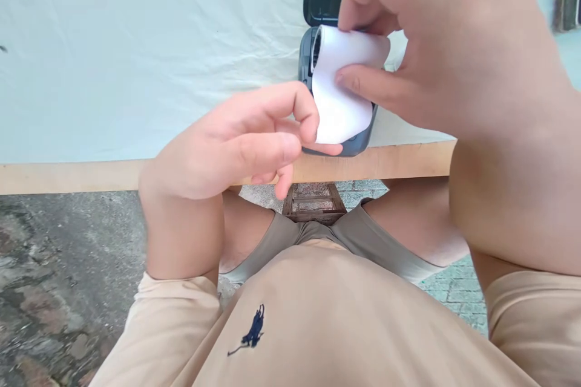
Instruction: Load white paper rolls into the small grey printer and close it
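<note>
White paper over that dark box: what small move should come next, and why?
Probably the left hand should pinch the loose lower end of the white paper. That end lies over the near part of the dark box, the right hand grips the paper higher up, and the left hand, apparently holding nothing, is close beside that edge.

You can read no words, numbers or brand names here. The one sign you can make out is a dark navy emblem (253,337) on the front of your tan shirt (336,308), toward your left side. It sits aslant against the plain cloth: a compact, uneven figure with a thin stroke running out at its lower left as you look down, and finer strokes at its upper end. What it depicts is too small to tell.
</note>
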Action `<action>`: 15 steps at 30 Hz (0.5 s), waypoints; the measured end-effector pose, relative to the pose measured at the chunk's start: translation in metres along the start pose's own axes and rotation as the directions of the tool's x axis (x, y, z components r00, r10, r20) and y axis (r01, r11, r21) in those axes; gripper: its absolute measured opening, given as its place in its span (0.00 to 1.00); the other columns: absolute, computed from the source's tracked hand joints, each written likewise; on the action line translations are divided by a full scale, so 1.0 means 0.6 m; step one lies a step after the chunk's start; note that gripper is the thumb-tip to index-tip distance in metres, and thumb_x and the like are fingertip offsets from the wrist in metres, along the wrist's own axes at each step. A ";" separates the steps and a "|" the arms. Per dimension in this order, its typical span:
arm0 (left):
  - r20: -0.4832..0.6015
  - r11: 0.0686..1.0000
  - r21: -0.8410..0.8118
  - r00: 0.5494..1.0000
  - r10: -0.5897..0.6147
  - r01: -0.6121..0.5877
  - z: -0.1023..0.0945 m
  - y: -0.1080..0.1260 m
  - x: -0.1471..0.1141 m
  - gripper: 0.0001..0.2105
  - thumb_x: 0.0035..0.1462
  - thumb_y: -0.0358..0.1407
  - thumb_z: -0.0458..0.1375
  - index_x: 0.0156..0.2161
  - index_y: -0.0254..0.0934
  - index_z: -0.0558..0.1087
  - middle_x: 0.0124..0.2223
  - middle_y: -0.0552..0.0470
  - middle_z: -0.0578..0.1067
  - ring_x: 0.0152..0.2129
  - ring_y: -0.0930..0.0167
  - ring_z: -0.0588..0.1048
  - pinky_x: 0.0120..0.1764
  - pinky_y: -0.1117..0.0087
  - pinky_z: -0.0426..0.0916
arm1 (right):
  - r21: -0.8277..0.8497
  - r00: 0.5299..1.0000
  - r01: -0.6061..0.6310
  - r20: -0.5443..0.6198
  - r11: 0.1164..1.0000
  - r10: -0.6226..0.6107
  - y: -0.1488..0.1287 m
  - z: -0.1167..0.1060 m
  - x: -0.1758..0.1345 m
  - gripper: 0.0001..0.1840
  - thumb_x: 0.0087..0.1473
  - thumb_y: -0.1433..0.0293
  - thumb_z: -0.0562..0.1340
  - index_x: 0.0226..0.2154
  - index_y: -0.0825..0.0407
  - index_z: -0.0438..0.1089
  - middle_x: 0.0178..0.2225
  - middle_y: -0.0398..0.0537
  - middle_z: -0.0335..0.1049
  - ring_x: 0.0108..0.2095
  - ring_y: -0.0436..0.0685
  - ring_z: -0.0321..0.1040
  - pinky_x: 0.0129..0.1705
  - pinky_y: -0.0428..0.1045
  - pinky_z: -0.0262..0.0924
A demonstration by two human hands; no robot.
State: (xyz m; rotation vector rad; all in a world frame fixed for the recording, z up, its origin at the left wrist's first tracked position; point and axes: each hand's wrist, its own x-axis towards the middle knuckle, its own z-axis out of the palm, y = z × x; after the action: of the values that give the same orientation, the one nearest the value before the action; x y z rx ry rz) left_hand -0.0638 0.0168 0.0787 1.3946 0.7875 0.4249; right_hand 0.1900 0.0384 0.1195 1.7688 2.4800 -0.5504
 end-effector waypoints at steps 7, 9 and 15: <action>0.199 0.957 -0.221 0.969 -0.143 0.187 -0.002 0.002 0.000 0.12 0.59 0.44 0.73 0.41 0.48 0.75 0.34 0.54 0.89 0.11 0.72 0.74 0.11 0.72 0.54 | -0.088 0.999 0.046 -0.003 0.995 -0.047 0.009 0.012 0.000 0.16 0.65 0.66 0.66 0.54 0.44 0.71 0.46 0.47 0.75 0.46 0.62 0.74 0.50 0.59 0.68; 0.219 0.963 -0.179 0.963 -0.159 0.200 -0.010 0.000 0.001 0.12 0.59 0.46 0.71 0.39 0.48 0.73 0.25 0.55 0.84 0.08 0.69 0.71 0.11 0.70 0.54 | -0.108 0.988 0.134 -0.065 0.985 -0.142 0.015 0.009 -0.009 0.11 0.70 0.61 0.61 0.52 0.44 0.72 0.45 0.48 0.74 0.48 0.61 0.74 0.49 0.59 0.68; -0.316 0.915 0.389 0.948 0.027 0.104 0.001 -0.003 0.013 0.19 0.63 0.59 0.66 0.37 0.46 0.76 0.24 0.51 0.76 0.23 0.61 0.81 0.29 0.60 0.77 | -0.094 0.929 0.363 -0.035 0.927 -0.367 0.015 0.011 -0.047 0.16 0.76 0.56 0.56 0.40 0.42 0.75 0.43 0.45 0.78 0.45 0.62 0.73 0.45 0.64 0.68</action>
State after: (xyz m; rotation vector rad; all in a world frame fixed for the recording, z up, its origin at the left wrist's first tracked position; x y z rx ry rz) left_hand -0.0584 0.0218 0.0750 1.7133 1.2159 0.4795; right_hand 0.2068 0.0132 0.1176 1.3103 2.8410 -0.4080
